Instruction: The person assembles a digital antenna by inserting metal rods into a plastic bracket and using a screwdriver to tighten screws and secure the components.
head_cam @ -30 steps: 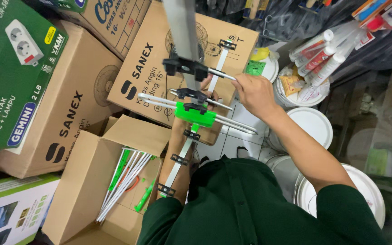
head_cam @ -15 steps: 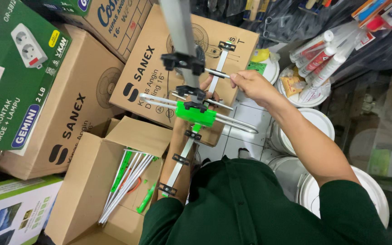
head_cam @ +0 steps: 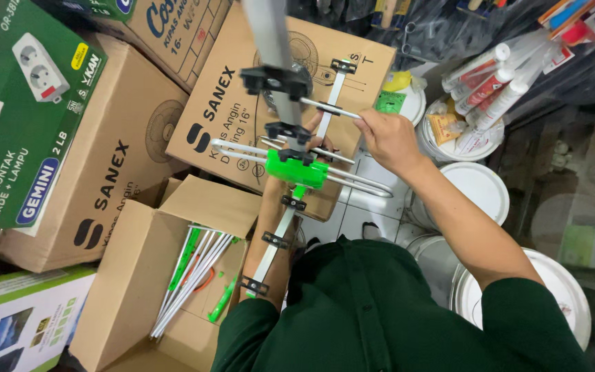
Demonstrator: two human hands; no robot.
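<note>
1. Green plastic marks the middle of the aerial [head_cam: 296, 169], a long pale bar crossed by thin metal rods and black clamps, held up in front of the person's chest.
2. The right hand [head_cam: 388, 138] is closed around the end of one thin rod [head_cam: 330, 109] near the top of the aerial, fingers curled over it.
3. The left hand [head_cam: 317, 134] sits behind the aerial's bar, just above the green block [head_cam: 297, 170]; only a few fingertips show, so I cannot tell whether it grips the bar or only steadies it. The left forearm runs down along the lower part of the bar.
4. A grey pole [head_cam: 270, 48] rises from the upper clamp [head_cam: 275, 79] toward the top edge of the view.
5. Below left, an open cardboard box [head_cam: 139, 275] holds more metal rods [head_cam: 191, 275] and green plastic pieces, lying at a slant.
6. Behind the aerial lean closed brown cartons [head_cam: 105, 172] printed with fan drawings; a green carton [head_cam: 15, 103] showing a power strip is at far left.
7. To the right stand white buckets with lids [head_cam: 476, 186], and sealant tubes [head_cam: 490, 76] lie bundled above them.
8. The person wears a dark green shirt [head_cam: 380, 310].
</note>
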